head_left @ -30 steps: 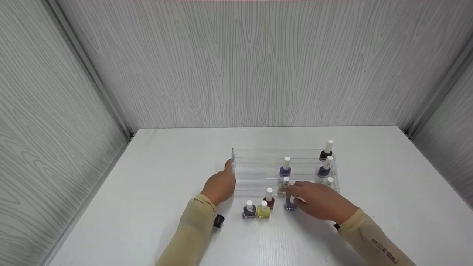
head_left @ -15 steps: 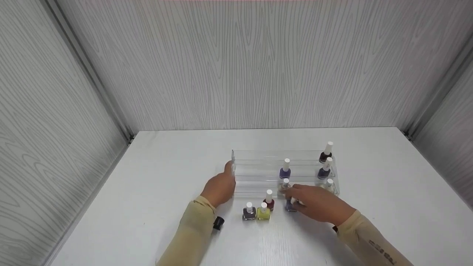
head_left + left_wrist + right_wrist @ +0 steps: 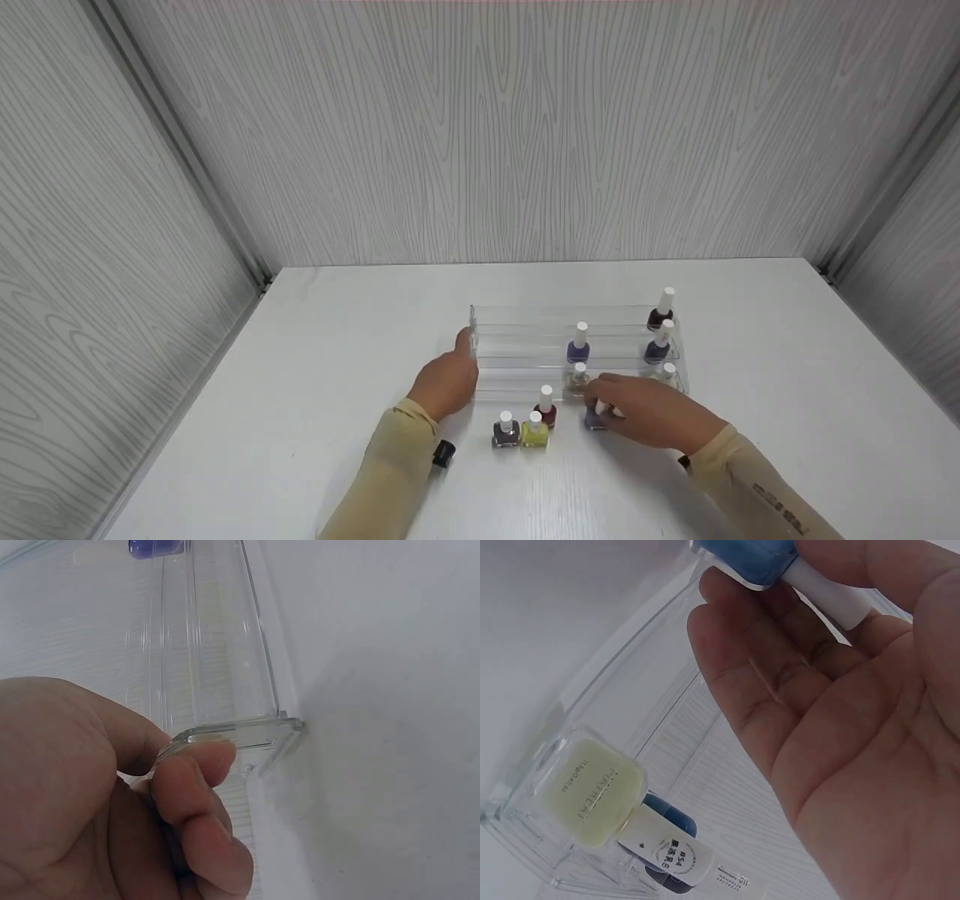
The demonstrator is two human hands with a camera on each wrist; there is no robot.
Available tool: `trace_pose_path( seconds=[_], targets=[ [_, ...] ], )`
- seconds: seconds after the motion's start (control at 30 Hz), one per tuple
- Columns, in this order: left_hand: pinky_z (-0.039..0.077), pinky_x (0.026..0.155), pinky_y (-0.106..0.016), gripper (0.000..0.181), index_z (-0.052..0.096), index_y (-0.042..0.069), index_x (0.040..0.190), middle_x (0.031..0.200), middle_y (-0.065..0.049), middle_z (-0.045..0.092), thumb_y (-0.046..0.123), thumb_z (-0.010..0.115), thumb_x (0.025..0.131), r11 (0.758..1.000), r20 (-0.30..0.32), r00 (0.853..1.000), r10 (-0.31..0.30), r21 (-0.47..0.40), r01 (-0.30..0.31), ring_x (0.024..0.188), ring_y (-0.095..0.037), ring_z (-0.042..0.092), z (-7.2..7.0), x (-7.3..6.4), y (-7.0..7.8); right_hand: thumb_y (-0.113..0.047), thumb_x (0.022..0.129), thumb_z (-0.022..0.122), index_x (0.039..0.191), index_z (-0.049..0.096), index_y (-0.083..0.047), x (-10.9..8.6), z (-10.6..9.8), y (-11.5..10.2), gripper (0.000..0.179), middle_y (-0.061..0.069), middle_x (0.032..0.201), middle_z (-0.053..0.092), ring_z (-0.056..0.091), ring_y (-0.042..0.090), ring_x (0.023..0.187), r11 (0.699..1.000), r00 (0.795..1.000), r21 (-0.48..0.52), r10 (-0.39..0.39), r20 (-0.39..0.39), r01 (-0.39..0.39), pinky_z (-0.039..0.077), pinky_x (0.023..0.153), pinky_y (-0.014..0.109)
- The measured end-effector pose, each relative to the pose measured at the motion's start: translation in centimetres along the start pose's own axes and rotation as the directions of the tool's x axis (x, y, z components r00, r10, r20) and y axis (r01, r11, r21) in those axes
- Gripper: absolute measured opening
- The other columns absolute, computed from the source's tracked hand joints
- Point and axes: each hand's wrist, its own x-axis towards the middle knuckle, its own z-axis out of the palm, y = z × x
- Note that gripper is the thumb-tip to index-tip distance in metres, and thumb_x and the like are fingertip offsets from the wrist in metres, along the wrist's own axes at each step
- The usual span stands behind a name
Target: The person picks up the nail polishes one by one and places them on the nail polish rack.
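A clear acrylic tiered rack (image 3: 525, 345) lies on the white table. My left hand (image 3: 444, 379) pinches its left end panel (image 3: 240, 733) between thumb and fingers. My right hand (image 3: 649, 411) holds a blue nail polish bottle (image 3: 754, 559) with a white cap, pinched between thumb and fingers at the rack's front edge; in the head view the fingers partly cover this bottle (image 3: 595, 418). Just left of those fingertips, a pale nail polish bottle (image 3: 577, 377) stands on the front tier. Behind it is a purple bottle (image 3: 578, 351).
At the rack's right end stand a dark bottle (image 3: 661, 318), a navy bottle (image 3: 657, 352) and a pale yellow-green bottle (image 3: 592, 791). In front of the rack are a grey bottle (image 3: 506, 433), a yellow bottle (image 3: 535, 433) and a dark red bottle (image 3: 546, 415).
My right hand has shifted slightly to the right with the blue nail polish bottle, uncovering more of the pale bottle on the front tier. The left hand keeps its hold on the rack.
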Motion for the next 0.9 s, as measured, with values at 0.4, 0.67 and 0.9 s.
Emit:
trace_pose_path(
  seconds=[0.4,0.67,0.9],
  targets=[
    [0.057,0.063,-0.044,0.056,0.025,-0.011,0.155,0.084,-0.02,0.072,0.011,0.047,0.109,0.999,0.01,0.999,-0.031,-0.021,0.032,0.067,-0.028,0.069,-0.08,0.06,0.1,-0.009,0.089,0.079,0.103,0.046,-0.018,-0.01,-0.64,0.17,0.037,-0.007,0.082,0.055,0.045,0.005,0.065,0.989,0.991,0.076,0.12,0.065,-0.125,0.043,0.06,0.025],
    [0.058,0.066,-0.043,0.058,0.024,-0.01,0.157,0.088,-0.02,0.073,0.014,0.048,0.109,0.999,0.021,0.999,-0.035,-0.008,0.036,0.071,-0.027,0.07,-0.11,0.12,0.23,-0.014,0.091,0.08,0.104,0.053,-0.017,0.1,-0.24,0.1,0.03,-0.009,0.083,0.06,0.052,0.005,0.069,0.995,0.996,0.067,0.074,0.047,-0.077,0.049,0.063,0.027],
    [0.055,0.057,-0.037,0.057,0.026,-0.013,0.155,0.077,-0.017,0.07,0.01,0.049,0.108,1.0,-0.007,1.0,-0.001,0.026,0.001,0.059,-0.022,0.065,-0.01,0.04,0.11,-0.018,0.091,0.081,0.101,0.062,-0.019,0.13,0.1,0.27,0.021,-0.011,0.089,0.064,0.058,0.005,0.08,0.997,0.997,0.06,0.045,0.06,-0.048,0.054,0.072,0.032]
  ],
)
